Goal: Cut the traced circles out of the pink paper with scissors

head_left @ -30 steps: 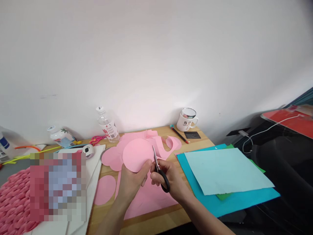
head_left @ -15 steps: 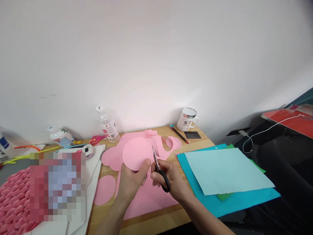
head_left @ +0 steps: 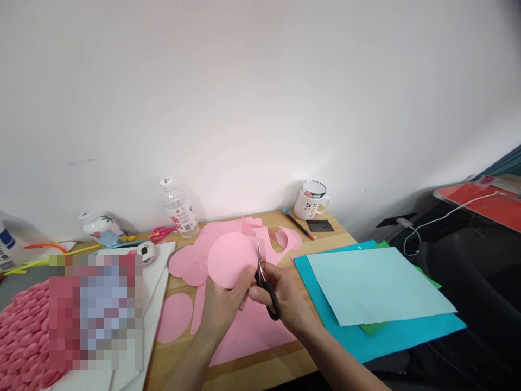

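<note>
A round piece of pink paper is pinched between the thumb and fingers of my left hand, held up over the table. My right hand grips a pair of scissors with black handles, blades pointing up along the right edge of the paper circle. Beneath both hands lie pink paper sheets and offcuts, partly covered by my hands. Another pink paper circle rests on the wood to the left. Behind, at the right, is a curled pink offcut with a round hole.
Light blue paper lies over blue and green sheets at right. At the back stand a plastic bottle and a white mug, near a pencil. Pink scissors, a white jar and pink knitting are left.
The paper circle in my left hand has moved slightly right and down. The scissors in my right hand have come closer against its right edge.
</note>
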Available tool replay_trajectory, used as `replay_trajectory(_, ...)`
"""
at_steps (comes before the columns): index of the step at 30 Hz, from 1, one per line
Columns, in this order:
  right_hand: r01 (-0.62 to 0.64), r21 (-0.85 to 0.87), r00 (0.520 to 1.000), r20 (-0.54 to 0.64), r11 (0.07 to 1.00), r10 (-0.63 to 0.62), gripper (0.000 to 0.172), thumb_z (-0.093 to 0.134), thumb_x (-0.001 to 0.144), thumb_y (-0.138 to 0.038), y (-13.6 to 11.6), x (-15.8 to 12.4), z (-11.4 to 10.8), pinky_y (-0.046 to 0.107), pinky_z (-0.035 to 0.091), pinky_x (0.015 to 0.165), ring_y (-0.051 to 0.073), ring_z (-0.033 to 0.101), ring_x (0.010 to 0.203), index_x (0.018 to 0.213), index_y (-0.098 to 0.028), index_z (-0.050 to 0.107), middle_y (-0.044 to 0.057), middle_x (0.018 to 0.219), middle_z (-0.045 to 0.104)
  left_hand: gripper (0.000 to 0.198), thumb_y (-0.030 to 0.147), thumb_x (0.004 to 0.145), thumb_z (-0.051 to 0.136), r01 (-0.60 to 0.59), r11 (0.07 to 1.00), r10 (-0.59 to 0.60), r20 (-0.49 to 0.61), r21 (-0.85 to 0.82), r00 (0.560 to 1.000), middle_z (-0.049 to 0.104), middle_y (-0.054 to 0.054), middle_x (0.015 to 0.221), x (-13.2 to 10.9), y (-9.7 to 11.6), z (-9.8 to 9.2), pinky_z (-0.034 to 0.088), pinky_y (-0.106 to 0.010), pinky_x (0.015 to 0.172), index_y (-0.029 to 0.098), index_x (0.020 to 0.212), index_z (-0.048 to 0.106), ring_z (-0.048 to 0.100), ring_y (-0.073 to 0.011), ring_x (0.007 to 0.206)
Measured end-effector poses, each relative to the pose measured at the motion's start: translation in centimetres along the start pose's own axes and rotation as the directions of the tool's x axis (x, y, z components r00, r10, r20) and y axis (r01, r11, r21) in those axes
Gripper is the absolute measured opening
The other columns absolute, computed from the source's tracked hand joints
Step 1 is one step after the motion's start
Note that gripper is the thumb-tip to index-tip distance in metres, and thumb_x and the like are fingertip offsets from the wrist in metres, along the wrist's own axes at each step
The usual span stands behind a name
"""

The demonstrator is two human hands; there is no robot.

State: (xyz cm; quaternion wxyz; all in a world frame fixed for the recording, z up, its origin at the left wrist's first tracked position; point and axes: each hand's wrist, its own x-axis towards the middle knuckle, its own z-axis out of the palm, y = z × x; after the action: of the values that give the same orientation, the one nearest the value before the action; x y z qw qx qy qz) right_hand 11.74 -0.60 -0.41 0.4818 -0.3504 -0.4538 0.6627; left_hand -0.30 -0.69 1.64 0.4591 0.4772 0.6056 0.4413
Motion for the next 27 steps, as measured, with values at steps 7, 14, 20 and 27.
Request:
replay_trajectory(7,-0.025,0.002,1.0,0.013,1.0,0.025,0.046,0.083,0.055,-0.047,0.68,-0.03,-0.64,0.026,0.035,0.059,0.012,0.04,0.059,0.07,-0.019,0.05,-0.004,0.062,0.047,0.035,0.041,0.064,0.064,-0.002,1.0,0.002,-0.003,-0.009,1.0,0.035,0.007,0.032,0.15,-0.33,0.09,0.027,-0.02,0.032,0.019,0.042,0.048,0.031,-0.0067,0.032)
replay_trajectory(14,-0.029,-0.011,0.999,0.018,1.0,0.029,0.039,0.081,0.059,-0.041,0.35,-0.12,-0.52,0.025,0.032,0.055,0.011,0.04,0.057,0.068,-0.018,0.051,-0.003,0.061,0.048,0.036,0.039,0.065,0.063,-0.006,1.0,0.006,0.007,0.014,1.0,0.038,0.005,0.033,0.05,-0.12,-0.04,0.031,-0.021,0.034,0.019,0.04,0.047,0.035,-0.0077,0.034)
replay_trajectory(20,-0.045,-0.085,0.999,-0.016,0.995,0.044,0.035,0.077,0.062,-0.041,0.34,-0.13,-0.6,0.024,0.031,0.051,0.01,0.039,0.053,0.066,-0.018,0.051,-0.004,0.056,0.048,0.038,0.04,0.066,0.062,-0.008,0.999,0.008,-0.006,0.048,1.0,0.041,0.004,0.033,0.09,-0.1,-0.24,0.031,-0.021,0.036,0.02,0.038,0.044,0.035,-0.0072,0.035)
replay_trajectory(27,-0.039,-0.074,0.999,0.001,0.997,0.039,0.03,0.073,0.064,-0.038,0.31,-0.29,-0.6,0.023,0.035,0.051,0.01,0.043,0.052,0.068,-0.017,0.051,-0.004,0.057,0.048,0.039,0.043,0.065,0.061,0.006,0.998,-0.005,-0.013,0.063,1.0,0.04,0.004,0.034,0.0,0.05,-0.45,0.03,-0.021,0.037,0.019,0.039,0.044,0.036,-0.0074,0.035)
